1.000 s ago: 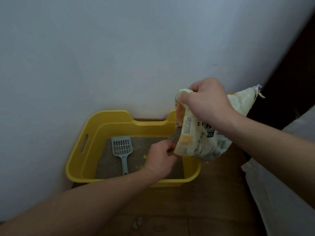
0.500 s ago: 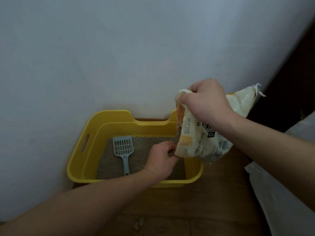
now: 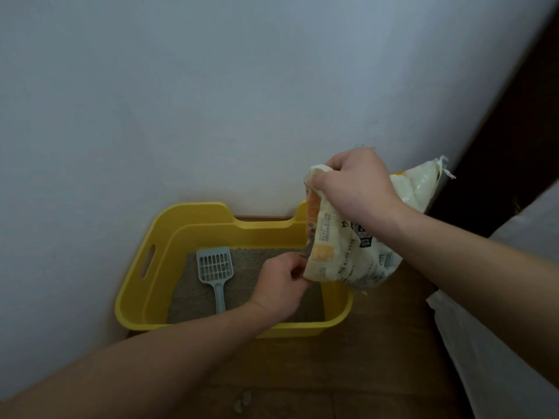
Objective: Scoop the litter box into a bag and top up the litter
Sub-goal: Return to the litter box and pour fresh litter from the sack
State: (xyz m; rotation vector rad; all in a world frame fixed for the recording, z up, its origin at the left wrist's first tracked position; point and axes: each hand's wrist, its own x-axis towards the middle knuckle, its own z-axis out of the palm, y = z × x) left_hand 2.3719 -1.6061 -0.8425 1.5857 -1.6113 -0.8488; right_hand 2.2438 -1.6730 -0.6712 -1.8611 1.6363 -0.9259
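Observation:
A yellow litter box (image 3: 142,285) stands on the floor against the white wall, with grey litter (image 3: 251,261) inside. A pale blue slotted scoop (image 3: 215,269) lies on the litter, handle toward me. My right hand (image 3: 354,186) grips the top of a cream and orange litter bag (image 3: 348,255) held over the box's right end. My left hand (image 3: 279,287) pinches the bag's lower left corner above the litter.
The box sits on a brown wooden floor (image 3: 378,358). White fabric (image 3: 499,343) fills the right edge. A dark opening (image 3: 520,131) lies at the upper right. A couple of small pale bits (image 3: 243,402) lie on the floor near me.
Both hands and the bag have stayed almost in place; the view has shifted slightly. A few yellowish bits seen on the litter a second ago no longer show.

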